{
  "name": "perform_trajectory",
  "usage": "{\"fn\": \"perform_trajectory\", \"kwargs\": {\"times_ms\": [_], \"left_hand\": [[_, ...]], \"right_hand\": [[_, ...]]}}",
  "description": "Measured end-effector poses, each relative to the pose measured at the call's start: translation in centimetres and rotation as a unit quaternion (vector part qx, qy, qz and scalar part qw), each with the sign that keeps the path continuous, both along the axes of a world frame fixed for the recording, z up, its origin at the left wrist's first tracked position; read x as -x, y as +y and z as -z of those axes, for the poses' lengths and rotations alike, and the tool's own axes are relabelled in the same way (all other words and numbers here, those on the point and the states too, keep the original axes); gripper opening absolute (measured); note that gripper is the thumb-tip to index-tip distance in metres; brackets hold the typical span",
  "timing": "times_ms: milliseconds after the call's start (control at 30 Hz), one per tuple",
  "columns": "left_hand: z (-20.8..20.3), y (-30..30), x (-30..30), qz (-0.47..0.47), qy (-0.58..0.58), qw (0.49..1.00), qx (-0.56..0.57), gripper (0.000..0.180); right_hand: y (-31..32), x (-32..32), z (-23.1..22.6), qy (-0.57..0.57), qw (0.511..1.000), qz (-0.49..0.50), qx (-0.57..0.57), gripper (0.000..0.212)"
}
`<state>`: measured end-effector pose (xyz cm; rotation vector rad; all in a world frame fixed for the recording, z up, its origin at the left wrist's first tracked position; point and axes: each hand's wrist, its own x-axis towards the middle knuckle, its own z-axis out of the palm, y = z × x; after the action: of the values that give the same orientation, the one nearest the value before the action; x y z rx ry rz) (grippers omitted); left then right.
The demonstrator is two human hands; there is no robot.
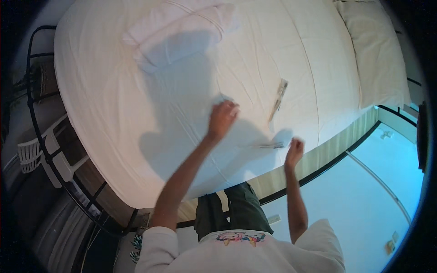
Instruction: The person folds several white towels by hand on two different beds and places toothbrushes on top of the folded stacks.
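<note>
- The left hand (223,117) is above the bed (255,45), its fingers bent inward; how tightly they close, and whether anything is between the fingertips, I cannot tell.
- The right hand (296,152) is also curled, near the bed's edge; blur softens its fingertips, so its grip, if any, cannot be made out.
- The near packet (272,146), thin and narrow, lies on the sheet between the hands, its wider end just beside the right hand; contact is unclear.
- The far packet (278,100) lies slanted on the sheet, beyond the right hand and apart from both hands.
- Both packets look partly clear, so their outlines fade into the sheet and their contents are hard to read.
- Shadows of the person cover much of the sheet around the left hand.
- The roll (182,38) of pale cloth is cut off by the upper edge, as is the pillow (378,59).
- The chair (59,157) is partly hidden behind the frame (33,109).
</note>
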<state>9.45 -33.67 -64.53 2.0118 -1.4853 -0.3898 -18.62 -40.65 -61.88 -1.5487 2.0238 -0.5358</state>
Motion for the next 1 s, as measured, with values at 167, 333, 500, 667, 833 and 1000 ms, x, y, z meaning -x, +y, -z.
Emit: {"fn": "perform_trajectory", "kwargs": {"times_ms": [167, 333, 500, 667, 833, 1000], "left_hand": [[0.8, -5.1, 10.8, -0.057, 0.164, 0.982, -0.069, 0.036], [1.9, -8.6, 12.2, -0.062, 0.083, 0.978, -0.183, 0.043], [2.0, -5.8, 9.5, -0.039, 0.214, 0.973, -0.080, 0.019], [1.6, -2.3, 9.0, -0.008, 0.249, 0.967, -0.051, 0.019], [-2.9, -1.3, 6.7, -0.103, 0.262, 0.959, 0.039, 0.038], [-3.5, 5.4, -0.2, -0.374, 0.219, 0.900, 0.049, 0.041]], "right_hand": [[7.7, -3.9, -1.5, -0.156, 0.894, 0.121, -0.401, 0.050], [5.6, -5.1, 3.3, -0.234, 0.931, 0.142, -0.241, 0.030], [0.3, -5.1, 4.3, -0.281, 0.941, 0.139, -0.126, 0.017], [-0.3, -11.2, 3.6, -0.262, 0.956, 0.051, -0.122, 0.032], [-2.2, -15.3, 2.7, -0.417, 0.903, 0.010, -0.099, 0.036], [-4.5, -32.6, -3.9, -0.552, 0.804, -0.107, -0.194, 0.036]]}}
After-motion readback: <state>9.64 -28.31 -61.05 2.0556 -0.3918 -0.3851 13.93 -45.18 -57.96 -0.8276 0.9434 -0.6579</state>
